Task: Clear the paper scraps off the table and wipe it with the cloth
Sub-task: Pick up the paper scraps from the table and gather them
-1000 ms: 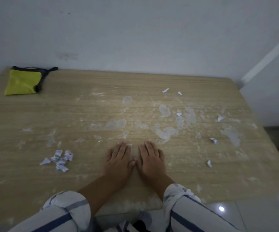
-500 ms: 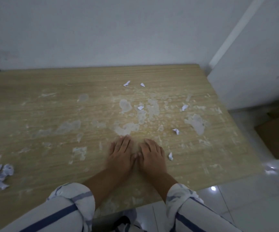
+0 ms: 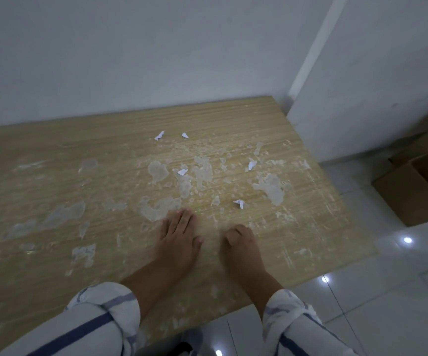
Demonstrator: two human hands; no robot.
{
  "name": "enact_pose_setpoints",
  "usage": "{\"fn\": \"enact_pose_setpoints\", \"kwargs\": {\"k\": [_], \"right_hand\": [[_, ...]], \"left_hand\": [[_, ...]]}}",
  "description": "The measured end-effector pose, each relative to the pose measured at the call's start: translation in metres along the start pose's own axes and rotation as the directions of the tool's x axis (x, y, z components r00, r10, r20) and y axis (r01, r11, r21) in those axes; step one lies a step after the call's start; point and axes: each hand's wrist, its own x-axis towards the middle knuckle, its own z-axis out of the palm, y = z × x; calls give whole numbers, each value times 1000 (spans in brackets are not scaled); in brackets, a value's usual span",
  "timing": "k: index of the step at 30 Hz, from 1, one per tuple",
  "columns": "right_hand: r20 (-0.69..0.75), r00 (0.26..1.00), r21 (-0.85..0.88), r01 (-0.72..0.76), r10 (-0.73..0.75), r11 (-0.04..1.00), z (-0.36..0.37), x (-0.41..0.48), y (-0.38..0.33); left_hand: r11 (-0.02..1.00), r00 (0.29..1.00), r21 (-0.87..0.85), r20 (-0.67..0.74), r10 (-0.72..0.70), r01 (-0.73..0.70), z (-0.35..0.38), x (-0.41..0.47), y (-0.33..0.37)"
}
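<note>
Small white paper scraps lie on the stained wooden table [image 3: 53,155]: two at the back [image 3: 159,135] [image 3: 185,135], one in the middle [image 3: 182,172], one to the right [image 3: 252,164] and one nearest my hands [image 3: 239,203]. My left hand [image 3: 179,237] rests flat on the table, fingers straight. My right hand [image 3: 241,240] sits beside it with its fingers curled under, on the spot where a scrap lay; that scrap is hidden. The cloth is out of view.
Pale dried stains cover the middle and right of the table. The table's right edge meets a white tiled floor [image 3: 387,291]. An open cardboard box [image 3: 413,191] stands on the floor by the white wall.
The view has swung right, so the cloth and the left pile of scraps have left the frame. My right hand has shifted right and curled its fingers; the scrap beside it is gone from sight.
</note>
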Motion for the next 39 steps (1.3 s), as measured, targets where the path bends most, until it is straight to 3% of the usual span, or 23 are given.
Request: {"fn": "enact_pose_setpoints", "kwargs": {"k": [5,8,12,15,19,24,32,36,39], "right_hand": [[-148,985,201,-62,93,978,-19,25,3],[-123,986,177,-93,116,980,-26,49,7],[-4,994,35,-113,113,993,-23,73,9],[6,996,-27,-91,91,996,-19,79,8],[-16,998,-5,-60,60,998,-13,85,-2],[-5,998,31,-61,61,998,-6,94,-20],[37,999,26,11,-11,1000,7,103,-54],[26,999,47,29,-30,999,18,104,-75],[50,992,78,111,-115,991,28,100,-98]], "left_hand": [[991,992,-62,47,120,-117,-5,27,18],[989,992,-98,50,112,-107,-11,43,31],[988,997,-146,50,62,-54,-13,55,27],[989,999,-144,38,-27,32,-21,64,10],[973,986,-164,4,-165,164,-42,94,-8],[964,975,-147,19,-222,222,-57,134,-27],[995,997,-71,-35,-74,71,-60,138,-44],[982,997,-185,-61,-56,44,-62,115,-60],[959,983,-273,-138,-122,81,-66,80,-78]]}}
